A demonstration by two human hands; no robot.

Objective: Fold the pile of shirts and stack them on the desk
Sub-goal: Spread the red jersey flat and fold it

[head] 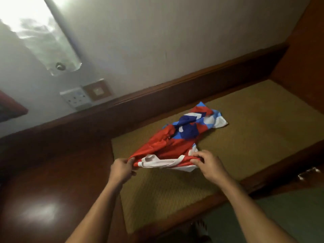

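My L hand (122, 168) & R hand (210, 165) each pinch the collar end of one crumpled shirt (175, 137) mid-desk (52, 172); I'd say no fold begun, nothing stacked yet.

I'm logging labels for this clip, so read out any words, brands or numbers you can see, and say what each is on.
None can be read in this view.
On the shirt: white patches in the print, too blurred to tell as letters.
On the wall socket: no legible marking.
On the wall plate beside it: blurred, nothing legible.
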